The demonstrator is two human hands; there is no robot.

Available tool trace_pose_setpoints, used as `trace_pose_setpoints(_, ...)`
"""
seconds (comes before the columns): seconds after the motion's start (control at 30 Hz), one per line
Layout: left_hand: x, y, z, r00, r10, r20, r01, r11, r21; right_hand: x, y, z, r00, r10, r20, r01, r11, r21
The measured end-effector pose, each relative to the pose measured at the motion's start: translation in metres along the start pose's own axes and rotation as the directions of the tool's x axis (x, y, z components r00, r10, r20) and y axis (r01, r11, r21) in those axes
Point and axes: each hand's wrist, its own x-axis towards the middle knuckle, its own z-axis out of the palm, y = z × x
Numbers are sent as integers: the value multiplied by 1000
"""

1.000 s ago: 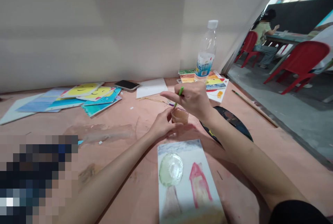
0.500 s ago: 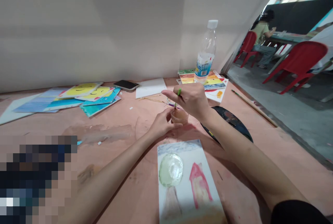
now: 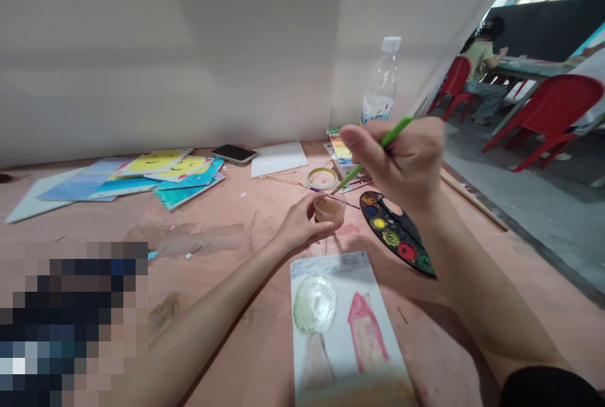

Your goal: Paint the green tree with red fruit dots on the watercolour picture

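Note:
My left hand is wrapped round a small clear cup of brownish water on the pink table. Raised above and to the right of the cup, my right hand pinches a green paintbrush whose tip points down toward the cup. A black palette with blobs of blue, yellow, red and green paint lies just right of the cup. In front of me lies a small painting with a pale green round tree and a red house.
A clear water bottle stands behind my right hand on a stack of painted sheets. A tape ring, a phone, white paper and coloured paintings lie farther back. A white partition closes the rear. Red chairs and a seated person are off right.
My right hand has lifted the green brush up out of the cup and moved right and nearer, uncovering the palette's paints. My left hand stays on the cup.

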Motion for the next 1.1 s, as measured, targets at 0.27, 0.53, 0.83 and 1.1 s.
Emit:
trace_pose_setpoints(0.27,1,1,0,998,32,-60,-28,998,52,8,-24,-51,998,-55,9,56,989,-134)
trace_pose_setpoints(0.53,0,3,3,995,47,-88,-32,987,157,8,-33,-69,983,76,164,-87,995,55)
trace_pose_setpoints(0.83,6,-9,0,992,95,-79,-71,962,265,-40,14,-136,912,410,-2,-410,912,16)
trace_pose_setpoints(1.1,6,0,-1,992,92,-91,-58,946,320,-101,81,-132,705,709,13,-707,702,87)
